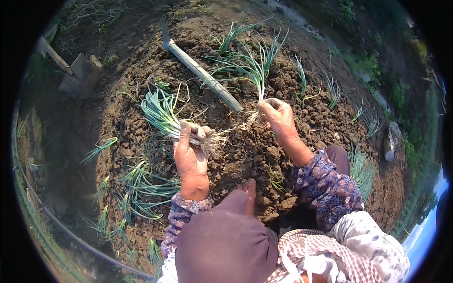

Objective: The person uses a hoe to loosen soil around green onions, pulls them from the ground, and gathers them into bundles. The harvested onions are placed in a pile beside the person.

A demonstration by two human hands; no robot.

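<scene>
My left hand is closed around a thick bunch of green onion seedlings, their green leaves to the upper left and pale roots hanging out to the right. My right hand pinches a smaller bunch of seedlings by its white stems just above the roots, leaves pointing up. Some root ends of the two bunches lie close together between my hands. Between and beyond the hands, a hoe with a wooden handle lies on the clumpy brown soil, its metal blade at the far end.
More seedlings lie or stand in the soil at left, and others at right. A spade rests at far left. A thin hose or pipe curves at lower left. A stone sits at right. My bare foot is below the hands.
</scene>
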